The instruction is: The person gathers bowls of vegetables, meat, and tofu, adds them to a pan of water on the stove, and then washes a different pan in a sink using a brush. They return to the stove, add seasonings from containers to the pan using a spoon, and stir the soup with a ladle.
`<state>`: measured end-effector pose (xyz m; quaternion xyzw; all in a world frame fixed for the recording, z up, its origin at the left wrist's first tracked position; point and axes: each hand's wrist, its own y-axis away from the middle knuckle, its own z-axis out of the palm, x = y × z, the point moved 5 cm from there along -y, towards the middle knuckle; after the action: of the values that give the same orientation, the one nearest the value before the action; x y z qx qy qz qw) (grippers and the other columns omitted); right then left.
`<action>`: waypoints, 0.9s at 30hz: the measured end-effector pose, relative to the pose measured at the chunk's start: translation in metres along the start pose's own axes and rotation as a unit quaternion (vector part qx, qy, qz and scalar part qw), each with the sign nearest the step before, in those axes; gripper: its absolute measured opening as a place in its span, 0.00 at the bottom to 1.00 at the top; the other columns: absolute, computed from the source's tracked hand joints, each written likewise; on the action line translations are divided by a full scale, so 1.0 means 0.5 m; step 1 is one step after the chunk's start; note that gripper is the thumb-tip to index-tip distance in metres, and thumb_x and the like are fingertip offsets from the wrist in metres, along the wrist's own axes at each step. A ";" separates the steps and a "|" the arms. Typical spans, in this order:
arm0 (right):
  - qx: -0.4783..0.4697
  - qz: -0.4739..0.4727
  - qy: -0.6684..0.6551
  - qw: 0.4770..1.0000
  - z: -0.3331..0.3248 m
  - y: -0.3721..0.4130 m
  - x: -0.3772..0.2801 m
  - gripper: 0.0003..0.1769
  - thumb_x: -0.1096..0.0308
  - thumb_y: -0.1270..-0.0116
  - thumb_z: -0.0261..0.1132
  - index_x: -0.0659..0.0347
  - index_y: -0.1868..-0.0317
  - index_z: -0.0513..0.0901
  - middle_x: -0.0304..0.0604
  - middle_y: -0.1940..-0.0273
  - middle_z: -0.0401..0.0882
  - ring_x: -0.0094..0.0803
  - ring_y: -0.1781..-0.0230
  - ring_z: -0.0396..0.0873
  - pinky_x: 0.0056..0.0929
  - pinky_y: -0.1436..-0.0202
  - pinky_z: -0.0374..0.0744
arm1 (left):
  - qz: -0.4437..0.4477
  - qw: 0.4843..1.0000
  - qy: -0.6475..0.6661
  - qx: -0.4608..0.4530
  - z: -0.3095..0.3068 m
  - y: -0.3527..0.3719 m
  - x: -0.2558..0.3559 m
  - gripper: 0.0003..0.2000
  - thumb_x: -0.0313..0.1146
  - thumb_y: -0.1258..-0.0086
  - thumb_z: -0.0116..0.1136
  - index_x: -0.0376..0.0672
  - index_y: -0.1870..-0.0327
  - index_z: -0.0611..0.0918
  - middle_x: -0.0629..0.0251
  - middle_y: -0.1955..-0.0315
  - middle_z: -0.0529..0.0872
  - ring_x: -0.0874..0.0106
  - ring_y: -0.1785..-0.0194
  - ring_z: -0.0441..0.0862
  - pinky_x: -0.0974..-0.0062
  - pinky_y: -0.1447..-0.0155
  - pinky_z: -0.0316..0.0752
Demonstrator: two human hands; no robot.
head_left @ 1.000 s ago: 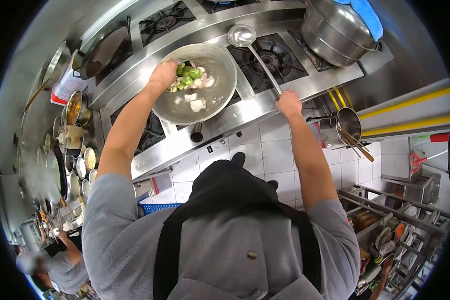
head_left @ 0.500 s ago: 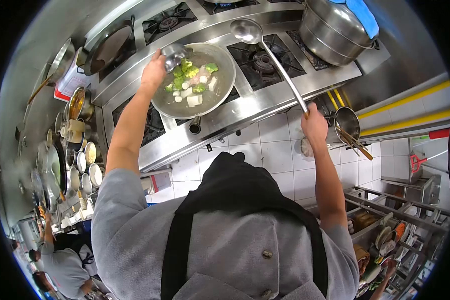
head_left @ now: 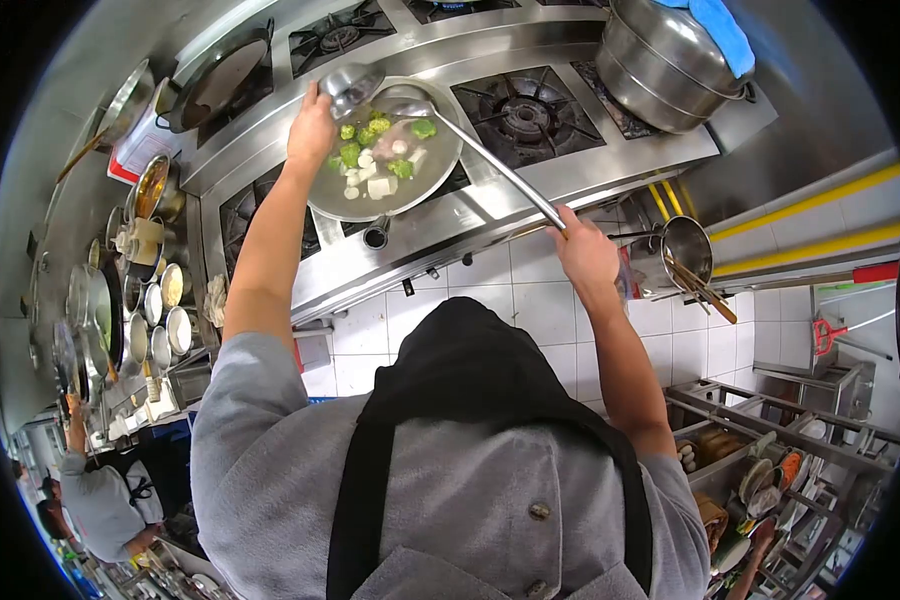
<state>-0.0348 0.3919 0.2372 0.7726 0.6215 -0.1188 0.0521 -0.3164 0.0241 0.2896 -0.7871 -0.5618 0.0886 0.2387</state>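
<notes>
on the stove (head_left: 490,215), the ladle (head_left: 490,160) slants from right hand (head_left: 585,258) into wok (head_left: 435,175).

Ladle (head_left: 410,106) now inside wok (head_left: 410,197)

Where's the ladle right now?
Head view: the ladle runs from the right hand into the wok, its cup beside the small bowl in the left hand.

White tiled floor (head_left: 510,292) beneath steel range (head_left: 610,160), rack (head_left: 760,420) nearby.
</notes>
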 end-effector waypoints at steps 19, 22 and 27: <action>-0.108 -0.070 0.120 0.984 -0.070 -0.053 -0.154 0.27 0.50 0.27 0.55 0.30 0.28 0.65 0.52 0.61 0.84 0.51 0.66 0.86 0.49 0.61 0.83 | 0.029 0.998 0.047 0.004 0.024 0.014 -0.086 0.11 0.21 0.39 0.50 0.37 0.54 0.76 0.50 0.30 0.68 0.47 0.46 0.81 0.53 0.44 0.79; -0.088 -0.065 0.124 0.986 -0.027 -0.088 -0.174 0.27 0.51 0.26 0.54 0.30 0.28 0.64 0.52 0.63 0.85 0.50 0.66 0.86 0.49 0.61 0.83 | 0.038 0.998 0.052 -0.015 0.044 0.004 -0.089 0.11 0.22 0.38 0.49 0.38 0.55 0.76 0.50 0.31 0.69 0.47 0.48 0.82 0.52 0.46 0.80; -0.077 -0.054 0.105 0.990 -0.043 -0.078 -0.182 0.27 0.50 0.27 0.55 0.30 0.28 0.66 0.51 0.66 0.84 0.51 0.66 0.85 0.50 0.61 0.82 | 0.042 0.998 0.049 -0.002 0.038 -0.002 -0.098 0.10 0.22 0.37 0.48 0.38 0.55 0.76 0.51 0.31 0.69 0.47 0.48 0.82 0.52 0.47 0.80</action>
<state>-0.0882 0.3190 0.2831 0.7400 0.6714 0.0087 0.0389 -0.3423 -0.0156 0.2672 -0.8140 -0.5160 0.0582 0.2604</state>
